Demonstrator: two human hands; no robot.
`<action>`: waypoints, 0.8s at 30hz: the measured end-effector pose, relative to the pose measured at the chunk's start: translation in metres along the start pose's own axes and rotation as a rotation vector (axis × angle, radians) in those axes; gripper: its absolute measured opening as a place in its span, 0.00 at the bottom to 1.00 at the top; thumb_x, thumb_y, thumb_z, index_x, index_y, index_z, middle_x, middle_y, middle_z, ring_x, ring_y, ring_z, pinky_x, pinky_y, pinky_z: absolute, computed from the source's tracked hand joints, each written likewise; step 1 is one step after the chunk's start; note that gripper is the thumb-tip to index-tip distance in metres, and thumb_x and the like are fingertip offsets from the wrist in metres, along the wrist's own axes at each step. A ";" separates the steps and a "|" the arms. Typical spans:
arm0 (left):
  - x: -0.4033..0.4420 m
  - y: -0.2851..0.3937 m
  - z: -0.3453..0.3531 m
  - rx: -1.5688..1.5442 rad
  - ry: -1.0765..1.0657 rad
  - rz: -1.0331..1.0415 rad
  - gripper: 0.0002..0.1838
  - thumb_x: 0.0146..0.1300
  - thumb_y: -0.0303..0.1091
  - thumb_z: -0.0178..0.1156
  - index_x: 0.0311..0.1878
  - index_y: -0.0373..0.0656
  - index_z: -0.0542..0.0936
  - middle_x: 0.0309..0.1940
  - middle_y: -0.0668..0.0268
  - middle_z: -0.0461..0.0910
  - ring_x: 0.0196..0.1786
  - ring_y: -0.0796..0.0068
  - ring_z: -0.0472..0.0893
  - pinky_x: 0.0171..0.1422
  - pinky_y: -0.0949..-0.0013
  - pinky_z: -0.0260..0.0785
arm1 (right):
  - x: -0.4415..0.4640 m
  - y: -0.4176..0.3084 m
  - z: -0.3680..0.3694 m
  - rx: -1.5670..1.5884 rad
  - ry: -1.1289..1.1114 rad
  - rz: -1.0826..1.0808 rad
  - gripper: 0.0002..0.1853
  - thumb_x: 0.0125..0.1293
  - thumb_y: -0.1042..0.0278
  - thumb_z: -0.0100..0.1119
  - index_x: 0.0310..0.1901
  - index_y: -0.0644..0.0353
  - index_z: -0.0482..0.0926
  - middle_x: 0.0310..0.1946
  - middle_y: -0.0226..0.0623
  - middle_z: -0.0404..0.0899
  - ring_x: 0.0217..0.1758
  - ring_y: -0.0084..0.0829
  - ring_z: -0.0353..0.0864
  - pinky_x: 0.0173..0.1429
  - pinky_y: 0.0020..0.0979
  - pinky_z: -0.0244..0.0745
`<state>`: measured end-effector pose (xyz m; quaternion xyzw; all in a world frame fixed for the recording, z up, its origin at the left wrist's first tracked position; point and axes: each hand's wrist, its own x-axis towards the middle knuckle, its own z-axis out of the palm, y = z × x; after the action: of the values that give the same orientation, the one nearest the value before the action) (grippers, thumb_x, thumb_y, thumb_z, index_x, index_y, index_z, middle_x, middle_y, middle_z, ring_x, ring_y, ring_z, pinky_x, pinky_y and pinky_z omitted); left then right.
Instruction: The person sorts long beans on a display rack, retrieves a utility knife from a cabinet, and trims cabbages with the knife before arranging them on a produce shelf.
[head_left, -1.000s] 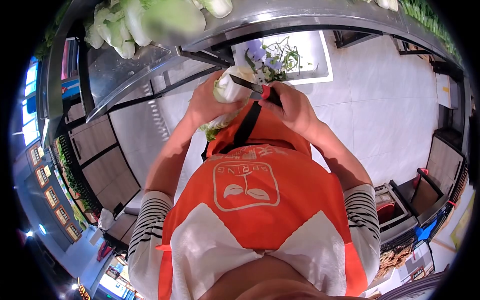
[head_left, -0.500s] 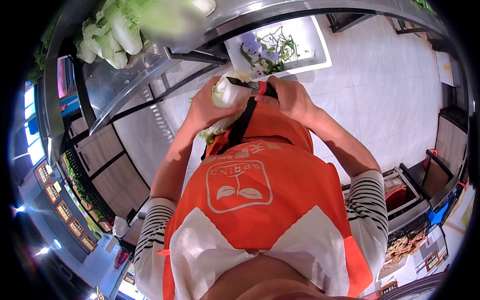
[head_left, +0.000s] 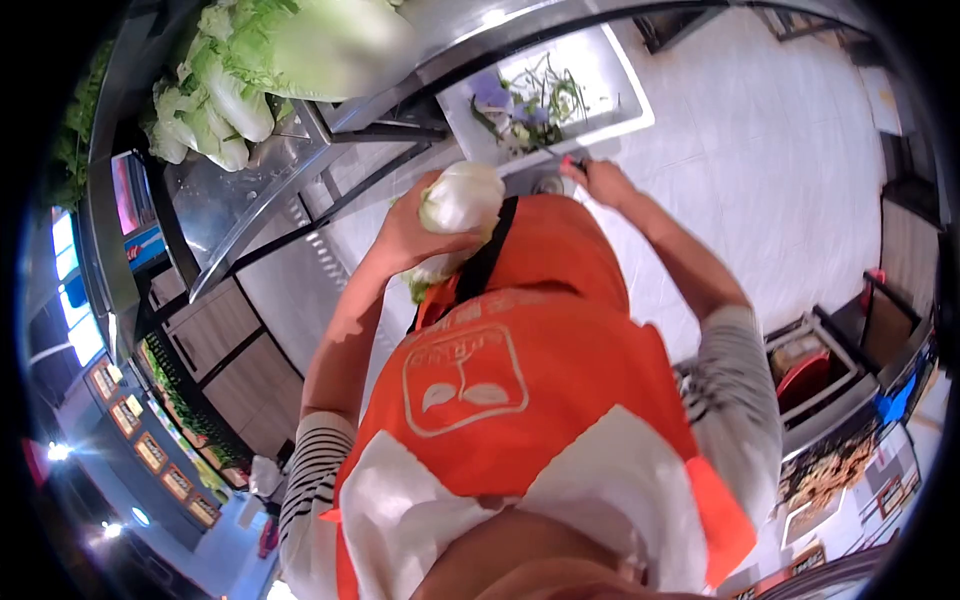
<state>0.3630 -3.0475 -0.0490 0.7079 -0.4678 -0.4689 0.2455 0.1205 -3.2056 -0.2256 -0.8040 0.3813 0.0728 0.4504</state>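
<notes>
- Tabletop (head_left: 450,38): its near edge runs beyond the cabbage (head_left: 466,196), which is held off it.
- Floor (head_left: 740,190): extends rightward from the right hand (head_left: 606,183).
- Left hand (head_left: 420,232): fingers curved around the cabbage.
- Right hand: fingers closed on the knife (head_left: 572,165), near the white tub (head_left: 632,125).

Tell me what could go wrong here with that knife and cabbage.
The knife in the right hand might nick the left hand if it slips during a cut, since bare fingers wrap the cabbage. The cabbage, held up with no board beneath, could perhaps slip and fall.
</notes>
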 end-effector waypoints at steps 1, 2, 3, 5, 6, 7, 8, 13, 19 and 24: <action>0.004 -0.008 -0.002 0.003 0.072 -0.024 0.41 0.37 0.45 0.76 0.55 0.38 0.71 0.45 0.58 0.79 0.49 0.70 0.77 0.55 0.68 0.67 | -0.008 -0.008 -0.006 0.079 0.096 -0.070 0.29 0.66 0.43 0.46 0.36 0.68 0.77 0.23 0.55 0.77 0.33 0.54 0.78 0.39 0.45 0.70; -0.002 -0.013 -0.002 0.013 0.111 -0.068 0.41 0.37 0.45 0.76 0.55 0.38 0.71 0.45 0.58 0.79 0.49 0.70 0.77 0.55 0.68 0.67 | -0.021 -0.020 -0.003 0.187 0.181 -0.114 0.28 0.66 0.44 0.46 0.35 0.69 0.77 0.23 0.55 0.76 0.33 0.55 0.78 0.39 0.45 0.70; -0.013 -0.014 0.000 0.009 0.074 -0.076 0.41 0.37 0.45 0.76 0.56 0.38 0.71 0.45 0.58 0.79 0.49 0.70 0.77 0.55 0.68 0.67 | -0.028 -0.046 -0.021 0.193 0.068 -0.028 0.27 0.66 0.45 0.48 0.32 0.69 0.75 0.22 0.56 0.75 0.32 0.56 0.77 0.36 0.45 0.69; -0.001 -0.010 -0.001 0.005 0.072 -0.009 0.41 0.38 0.44 0.75 0.56 0.38 0.70 0.46 0.58 0.78 0.49 0.70 0.77 0.56 0.68 0.67 | -0.043 -0.084 -0.037 0.239 0.090 -0.152 0.27 0.65 0.45 0.50 0.31 0.68 0.74 0.21 0.56 0.74 0.30 0.56 0.76 0.34 0.44 0.69; 0.002 -0.010 -0.002 0.005 0.069 0.013 0.41 0.38 0.44 0.75 0.56 0.38 0.70 0.46 0.58 0.78 0.49 0.70 0.77 0.56 0.68 0.66 | -0.052 -0.099 -0.038 0.269 0.092 -0.214 0.27 0.65 0.44 0.51 0.30 0.68 0.73 0.21 0.56 0.74 0.30 0.56 0.76 0.33 0.44 0.69; 0.002 -0.011 0.000 -0.037 0.069 -0.001 0.40 0.38 0.44 0.75 0.56 0.38 0.70 0.45 0.59 0.78 0.48 0.70 0.77 0.55 0.69 0.67 | -0.058 -0.109 -0.037 0.311 0.070 -0.245 0.27 0.64 0.44 0.51 0.30 0.67 0.73 0.20 0.56 0.73 0.29 0.55 0.76 0.32 0.44 0.68; -0.002 -0.009 0.001 -0.050 0.061 -0.020 0.40 0.38 0.44 0.75 0.55 0.39 0.70 0.45 0.60 0.78 0.48 0.71 0.77 0.55 0.69 0.67 | -0.064 -0.117 -0.038 0.350 0.050 -0.274 0.27 0.63 0.43 0.52 0.29 0.67 0.73 0.20 0.55 0.73 0.28 0.55 0.75 0.31 0.43 0.68; 0.000 -0.003 0.003 -0.059 0.062 -0.026 0.38 0.39 0.45 0.75 0.54 0.41 0.71 0.44 0.61 0.79 0.47 0.72 0.77 0.54 0.70 0.67 | -0.068 -0.128 -0.052 0.181 0.050 -0.298 0.28 0.60 0.40 0.54 0.27 0.65 0.72 0.17 0.52 0.72 0.25 0.53 0.75 0.30 0.43 0.68; -0.004 -0.007 0.003 -0.022 0.067 -0.017 0.38 0.38 0.45 0.75 0.54 0.42 0.72 0.45 0.62 0.79 0.48 0.72 0.77 0.54 0.70 0.67 | -0.064 -0.129 -0.054 0.077 0.117 -0.394 0.29 0.59 0.40 0.55 0.26 0.65 0.71 0.16 0.51 0.72 0.25 0.53 0.75 0.30 0.44 0.69; -0.011 -0.003 0.006 -0.069 0.076 -0.064 0.39 0.36 0.44 0.76 0.54 0.42 0.72 0.46 0.61 0.78 0.49 0.72 0.77 0.55 0.70 0.67 | -0.060 -0.125 -0.046 0.101 0.119 -0.389 0.29 0.59 0.40 0.55 0.24 0.65 0.71 0.16 0.51 0.72 0.25 0.53 0.75 0.30 0.44 0.69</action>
<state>0.3581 -3.0362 -0.0494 0.7309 -0.4188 -0.4650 0.2724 0.1527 -3.1708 -0.0870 -0.8418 0.2478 -0.0823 0.4724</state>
